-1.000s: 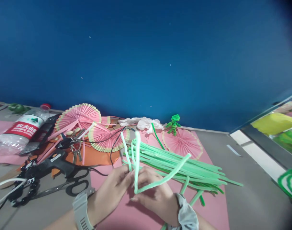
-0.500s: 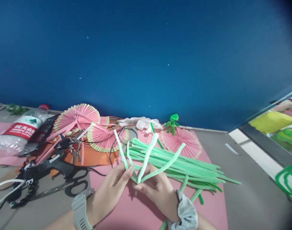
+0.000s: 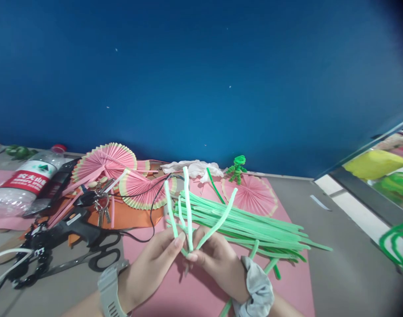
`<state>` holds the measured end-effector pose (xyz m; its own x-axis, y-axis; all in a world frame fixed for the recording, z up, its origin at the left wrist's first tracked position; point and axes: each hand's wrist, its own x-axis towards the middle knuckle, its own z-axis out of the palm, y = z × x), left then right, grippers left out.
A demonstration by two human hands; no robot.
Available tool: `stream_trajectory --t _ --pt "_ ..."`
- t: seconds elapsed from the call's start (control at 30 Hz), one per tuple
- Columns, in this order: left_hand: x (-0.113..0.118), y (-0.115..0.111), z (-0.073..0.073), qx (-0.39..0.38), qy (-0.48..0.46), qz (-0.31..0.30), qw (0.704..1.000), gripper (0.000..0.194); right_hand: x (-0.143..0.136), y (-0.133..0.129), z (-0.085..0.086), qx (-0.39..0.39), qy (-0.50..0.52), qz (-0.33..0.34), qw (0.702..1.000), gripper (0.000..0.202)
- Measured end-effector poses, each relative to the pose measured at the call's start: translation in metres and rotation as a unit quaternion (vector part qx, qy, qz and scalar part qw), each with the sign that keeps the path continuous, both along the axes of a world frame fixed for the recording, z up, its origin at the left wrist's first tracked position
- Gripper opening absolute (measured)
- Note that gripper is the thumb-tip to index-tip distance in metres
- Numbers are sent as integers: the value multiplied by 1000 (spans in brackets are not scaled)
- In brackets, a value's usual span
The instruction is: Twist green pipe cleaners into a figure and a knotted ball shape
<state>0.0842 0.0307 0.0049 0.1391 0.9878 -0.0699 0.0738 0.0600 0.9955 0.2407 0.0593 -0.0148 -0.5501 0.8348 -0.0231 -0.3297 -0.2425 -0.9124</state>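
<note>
My left hand (image 3: 160, 259) and my right hand (image 3: 217, 264) meet low in the middle, both closed on the base of some pale green pipe cleaners (image 3: 189, 207). Several fuzzy ends fan upward from between my fingertips. Just behind and to the right lies a bundle of green pipe cleaners (image 3: 254, 226) on a pink sheet (image 3: 168, 295). A small figure of coiled green wire (image 3: 237, 169) stands near the wall. The place where the held stems join is partly hidden by my fingers.
On the left are a plastic bottle (image 3: 26, 180), a black glue gun (image 3: 79, 224), scissors (image 3: 104, 257), keys (image 3: 102, 207) and black beads (image 3: 39, 264). Pink paper fans (image 3: 105, 163) and white crumpled material (image 3: 197, 168) lie along the blue wall (image 3: 201, 88).
The held pipe cleaner ends have swung left; the middle one now points nearly straight up. Both hands keep their hold in almost the same place.
</note>
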Motion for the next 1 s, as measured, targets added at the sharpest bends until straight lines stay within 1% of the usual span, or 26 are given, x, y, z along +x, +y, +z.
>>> stream_trajectory --t 0.1,0.17,0.23,0.37,0.5,0.6,0.73,0.83,0.9,1.0 --pt "0 -2 4 -10 -19 -57 998 26 2 4 4 12 6 -28 1000 22" --pt "0 -1 5 2 -20 -74 997 26 3 7 4 11 -4 -56 998 22" --pt "1 0 5 18 4 -79 997 28 4 10 3 3 -27 -79 997 21" --pt "3 3 2 36 83 -54 994 26 4 12 -1 4 -67 -89 994 24" --pt "3 4 -1 52 122 -32 991 22 3 11 0 19 -93 -82 992 28" --pt "3 6 0 49 124 -13 991 19 4 9 4 29 -109 -71 991 29" --pt "3 5 0 42 126 -18 991 14 6 8 9 42 -109 -58 992 25" --pt "3 4 -1 44 130 -12 991 12 7 8 9 57 -105 -37 992 22" --pt "3 4 -2 46 129 -14 990 12 8 8 7 51 -97 -27 994 23" --pt "2 6 -2 41 106 -14 993 11 8 8 4 31 -93 -49 994 22"
